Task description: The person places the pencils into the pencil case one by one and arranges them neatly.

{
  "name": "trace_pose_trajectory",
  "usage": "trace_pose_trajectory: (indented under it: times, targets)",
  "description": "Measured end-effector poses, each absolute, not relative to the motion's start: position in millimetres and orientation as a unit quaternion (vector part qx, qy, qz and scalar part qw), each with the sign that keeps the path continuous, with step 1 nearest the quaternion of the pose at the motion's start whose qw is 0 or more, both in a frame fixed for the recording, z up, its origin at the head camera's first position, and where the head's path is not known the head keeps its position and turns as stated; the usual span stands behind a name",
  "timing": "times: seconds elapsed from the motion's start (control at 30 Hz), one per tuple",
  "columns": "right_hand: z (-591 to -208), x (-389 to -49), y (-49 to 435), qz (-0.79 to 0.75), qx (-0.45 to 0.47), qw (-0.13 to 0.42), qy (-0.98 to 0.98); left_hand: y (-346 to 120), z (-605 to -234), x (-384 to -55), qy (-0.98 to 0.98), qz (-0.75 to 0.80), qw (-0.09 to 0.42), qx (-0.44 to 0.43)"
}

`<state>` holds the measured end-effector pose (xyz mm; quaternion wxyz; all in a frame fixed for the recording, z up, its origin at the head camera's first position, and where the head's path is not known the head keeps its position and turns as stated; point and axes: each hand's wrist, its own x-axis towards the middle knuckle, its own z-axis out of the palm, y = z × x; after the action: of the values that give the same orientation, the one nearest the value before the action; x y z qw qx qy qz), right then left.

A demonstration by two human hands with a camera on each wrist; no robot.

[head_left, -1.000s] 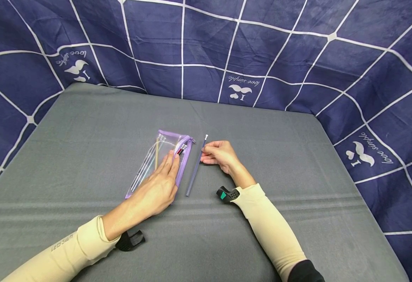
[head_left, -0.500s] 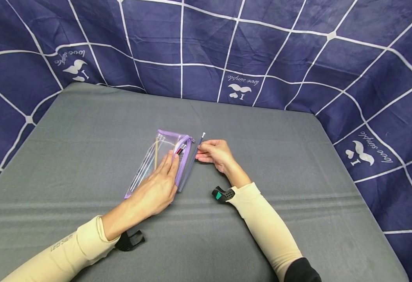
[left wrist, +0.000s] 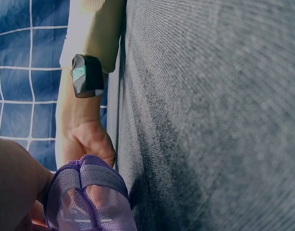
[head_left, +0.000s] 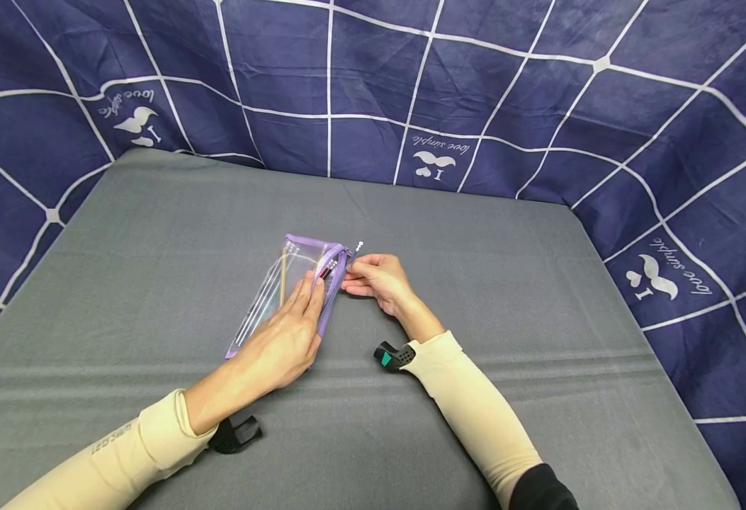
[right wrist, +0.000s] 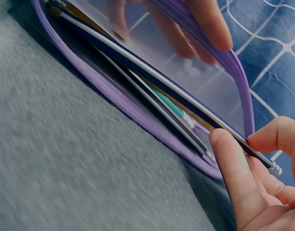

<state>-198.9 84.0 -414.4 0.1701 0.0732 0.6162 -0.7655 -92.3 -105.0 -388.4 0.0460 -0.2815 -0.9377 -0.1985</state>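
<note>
A see-through pencil case with purple zip trim lies on the grey surface, its mouth gaping. My left hand lies over it; in the right wrist view its thumb and fingers pinch the upper zip edge from both sides. A dark blue and silver striped pencil with a pale ridged end is pinched between the thumb and index finger of my right hand. That pencil lies lengthwise in the mouth, its ridged end sticking out past the zip corner. A yellow pencil and several slim pencils show inside.
The grey cloth-covered table runs back to a navy curtain with white grid lines. Black wrist straps sit at both cuffs. A green item lies within the case.
My right hand has moved left with the striped pencil, from beside the case into its open mouth. The left hand and the case have stayed in place.
</note>
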Motion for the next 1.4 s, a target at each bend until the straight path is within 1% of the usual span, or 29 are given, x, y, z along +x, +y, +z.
trace_pose_trajectory:
  times: [0.37,0.57,1.03,1.4]
  targets:
    - [-414,-191,64,-0.766,0.057,0.206,0.606,-106,-389,-92,-0.936,-0.200,0.051,-0.286]
    - [-413,-191,57,-0.761,0.061,0.211,0.611,-106,-390,-93,-0.934,-0.202,0.057,-0.288]
    - [-410,-190,53,-0.751,0.076,0.229,0.615,-106,-389,-92,-0.937,-0.208,0.045,-0.276]
    - [-409,-189,54,-0.744,0.074,0.242,0.618,-106,-389,-91,-0.937,-0.206,0.053,-0.277]
